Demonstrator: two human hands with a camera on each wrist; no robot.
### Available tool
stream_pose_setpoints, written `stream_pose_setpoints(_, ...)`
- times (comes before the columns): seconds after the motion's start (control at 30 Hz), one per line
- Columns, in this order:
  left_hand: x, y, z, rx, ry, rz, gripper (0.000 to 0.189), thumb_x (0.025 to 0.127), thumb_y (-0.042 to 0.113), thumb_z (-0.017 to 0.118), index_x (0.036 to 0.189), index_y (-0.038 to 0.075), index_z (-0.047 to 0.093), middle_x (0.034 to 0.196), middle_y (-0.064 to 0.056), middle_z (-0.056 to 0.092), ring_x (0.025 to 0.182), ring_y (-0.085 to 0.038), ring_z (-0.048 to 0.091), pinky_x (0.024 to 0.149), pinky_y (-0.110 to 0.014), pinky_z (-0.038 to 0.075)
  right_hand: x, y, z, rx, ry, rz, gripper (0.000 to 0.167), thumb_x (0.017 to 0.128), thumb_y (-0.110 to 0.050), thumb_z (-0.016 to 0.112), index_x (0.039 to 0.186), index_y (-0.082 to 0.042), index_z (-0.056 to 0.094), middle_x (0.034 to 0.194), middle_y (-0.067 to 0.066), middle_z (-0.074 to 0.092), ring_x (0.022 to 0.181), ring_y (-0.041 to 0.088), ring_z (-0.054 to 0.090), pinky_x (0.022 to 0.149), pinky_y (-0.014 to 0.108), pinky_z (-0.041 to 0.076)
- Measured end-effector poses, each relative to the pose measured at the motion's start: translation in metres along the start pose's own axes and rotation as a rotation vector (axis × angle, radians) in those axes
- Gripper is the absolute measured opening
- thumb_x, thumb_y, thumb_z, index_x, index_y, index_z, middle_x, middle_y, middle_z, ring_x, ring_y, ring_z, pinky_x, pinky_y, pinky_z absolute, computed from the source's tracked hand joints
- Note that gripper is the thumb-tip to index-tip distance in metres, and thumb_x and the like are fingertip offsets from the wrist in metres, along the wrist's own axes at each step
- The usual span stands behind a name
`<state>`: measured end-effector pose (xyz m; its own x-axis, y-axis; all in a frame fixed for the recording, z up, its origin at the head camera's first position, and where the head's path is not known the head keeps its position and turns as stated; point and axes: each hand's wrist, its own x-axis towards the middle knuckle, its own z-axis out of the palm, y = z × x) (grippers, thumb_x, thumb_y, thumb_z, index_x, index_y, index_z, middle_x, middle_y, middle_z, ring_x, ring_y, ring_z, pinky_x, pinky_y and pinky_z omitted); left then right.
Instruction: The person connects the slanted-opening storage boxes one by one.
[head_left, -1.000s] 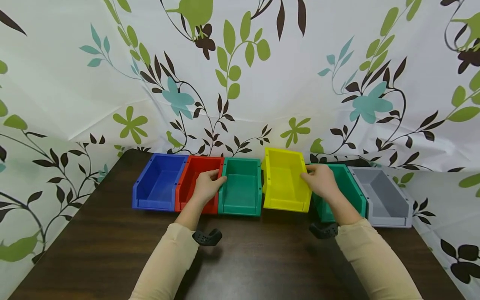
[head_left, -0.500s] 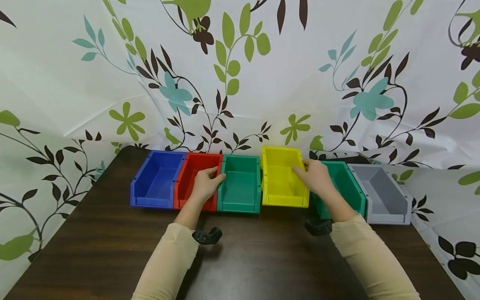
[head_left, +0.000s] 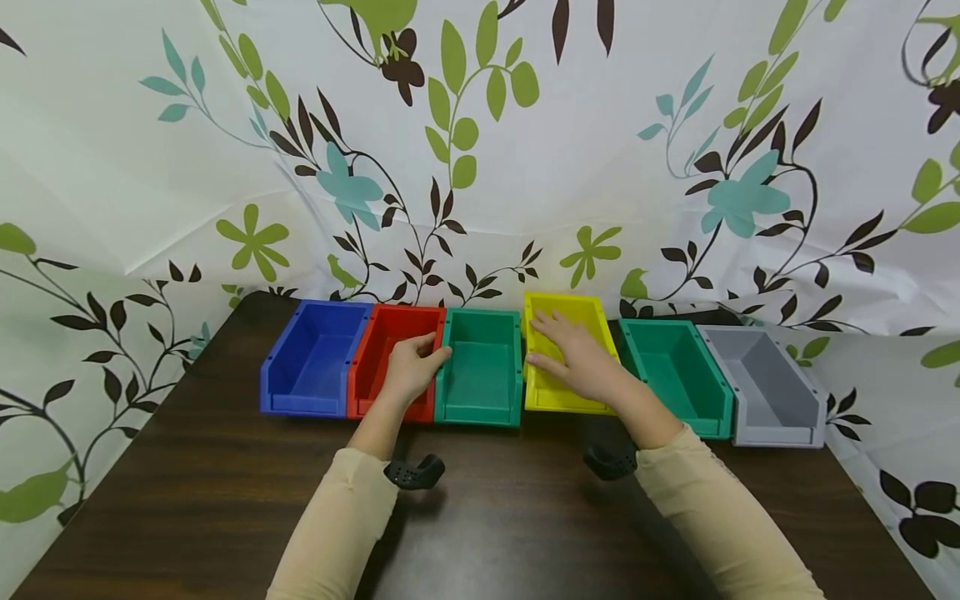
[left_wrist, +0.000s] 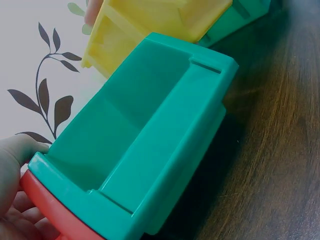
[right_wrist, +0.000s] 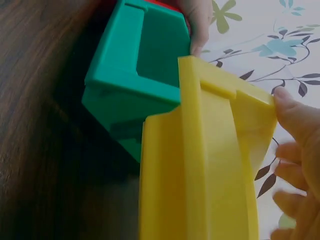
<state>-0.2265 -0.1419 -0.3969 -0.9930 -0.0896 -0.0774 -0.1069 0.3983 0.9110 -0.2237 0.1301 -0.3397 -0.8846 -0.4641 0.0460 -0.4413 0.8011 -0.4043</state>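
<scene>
In the head view, my left hand (head_left: 408, 371) pinches the adjoining side rims of the red bin (head_left: 427, 407) and the middle green bin (head_left: 478, 410). The left wrist view has the thumb on the green side and the fingers on the red side. My right hand (head_left: 581, 360) reaches over the yellow bin (head_left: 558, 398) with its fingers extended and spread. Seen from the right wrist, the thumb touches or nearly touches a top corner of that yellow bin (right_wrist: 220, 175), while the other fingers are free of it. The forearm and hand cover part of the yellow bin.
A blue bin (head_left: 315, 404) stands at the row's left end. Right of the yellow one are a second green bin (head_left: 716, 425) and a grey bin (head_left: 780, 435). The row sits at the back of a dark wooden table (head_left: 480, 517), against a leaf-patterned cloth (head_left: 480, 208).
The yellow bin, tilted earlier, has shifted slightly left against the green bin. My right hand has let go of its right rim and moved left over it. The left hand keeps its hold.
</scene>
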Motion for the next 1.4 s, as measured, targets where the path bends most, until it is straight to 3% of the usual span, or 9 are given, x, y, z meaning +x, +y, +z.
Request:
stream_pose_setpoints(0.1, 0.000, 0.001, 0.000, 0.003, 0.000, 0.002, 0.055, 0.092, 0.027, 0.061, 0.140, 0.005, 0.045, 0.130, -0.015, 0.059, 0.112, -0.027, 0.058, 0.094, -0.042, 0.051, 0.000, 0.001, 0.001, 0.055, -0.039, -0.063, 0.061, 0.096, -0.047, 0.045, 0.146, -0.013, 0.037, 0.155, 0.006, 0.029, 0.146, 0.029, 0.017, 0.116, 0.054, 0.017)
stream_pose_setpoints(0.33, 0.002, 0.000, -0.002, 0.001, 0.008, 0.000, 0.056, 0.091, 0.026, 0.061, 0.140, 0.005, 0.045, 0.130, -0.015, 0.059, 0.110, -0.027, 0.060, 0.091, -0.040, 0.053, 0.002, 0.000, 0.000, 0.051, -0.058, -0.094, 0.058, 0.097, -0.042, 0.047, 0.145, -0.010, 0.038, 0.152, 0.006, 0.033, 0.145, 0.027, 0.022, 0.115, 0.049, 0.023)
stream_pose_setpoints(1.4, 0.002, -0.001, -0.001, -0.010, 0.002, -0.004, 0.056, 0.091, 0.026, 0.061, 0.140, 0.005, 0.045, 0.131, -0.016, 0.058, 0.115, -0.027, 0.057, 0.096, -0.042, 0.050, 0.001, 0.004, 0.018, 0.034, -0.087, -0.117, 0.058, 0.098, -0.039, 0.048, 0.145, -0.006, 0.036, 0.153, 0.011, 0.030, 0.141, 0.030, 0.029, 0.114, 0.048, 0.027)
